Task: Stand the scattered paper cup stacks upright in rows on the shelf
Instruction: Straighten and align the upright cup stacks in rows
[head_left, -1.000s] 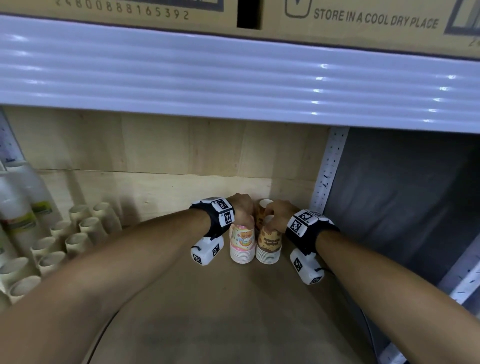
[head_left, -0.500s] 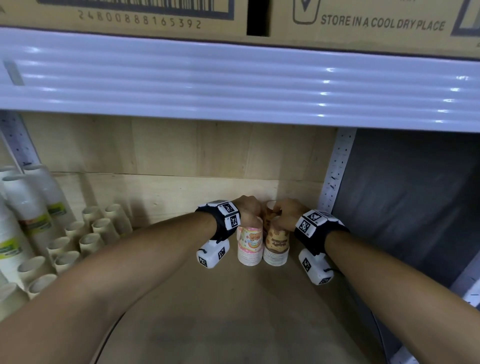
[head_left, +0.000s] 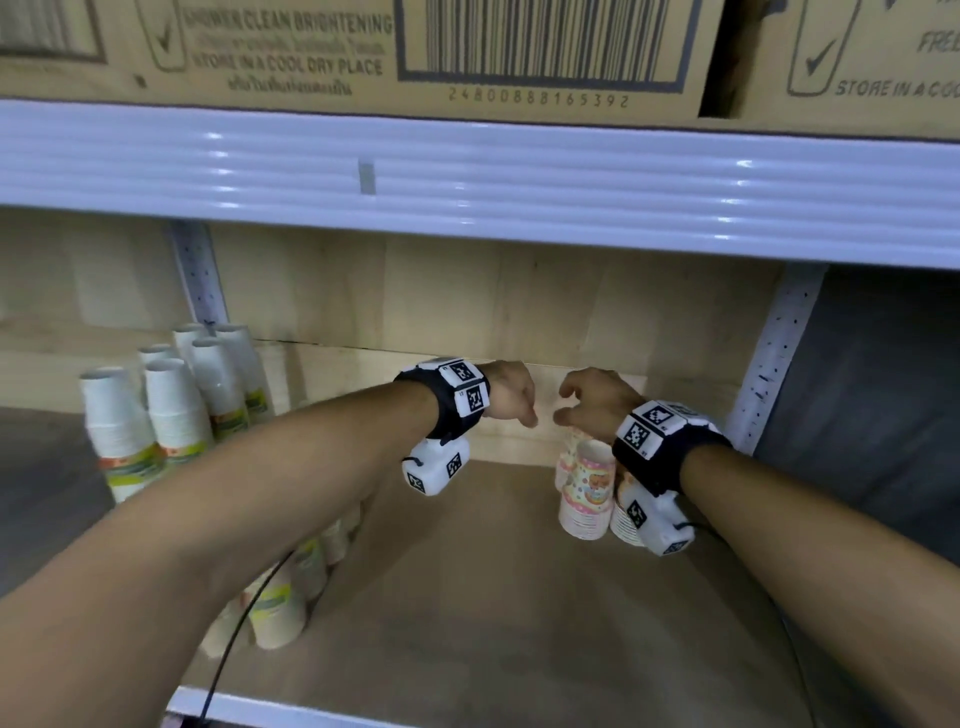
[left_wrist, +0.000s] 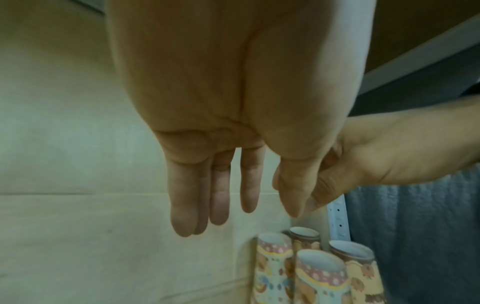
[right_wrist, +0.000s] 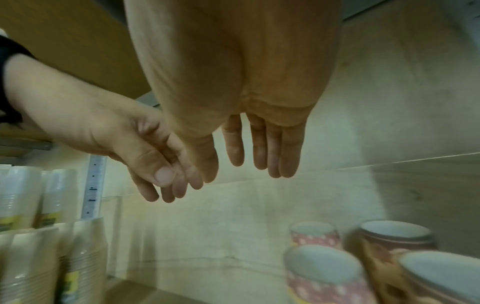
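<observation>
Top of frame, cardboard boxes (head_left: 519, 52) read "STORE IN A COOL DRY PLACE", 2480888165392 — below, left hand (head_left: 511, 391) and right hand (head_left: 597, 401) hang relaxed, each grip empty, above patterned cup stacks (head_left: 587, 493).

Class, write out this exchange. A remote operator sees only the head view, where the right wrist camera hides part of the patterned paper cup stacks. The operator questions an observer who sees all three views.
Operator: My view shows the patterned cup stacks only partly. How many are there?
Observer: Four. The left wrist view shows them all standing upright, two in front and two behind.
Operator: From above I see only the back of the left hand. Is it holding anything?
Observer: No. Its wrist view shows an empty palm, with straight fingers hanging clear above the stacks.
</observation>
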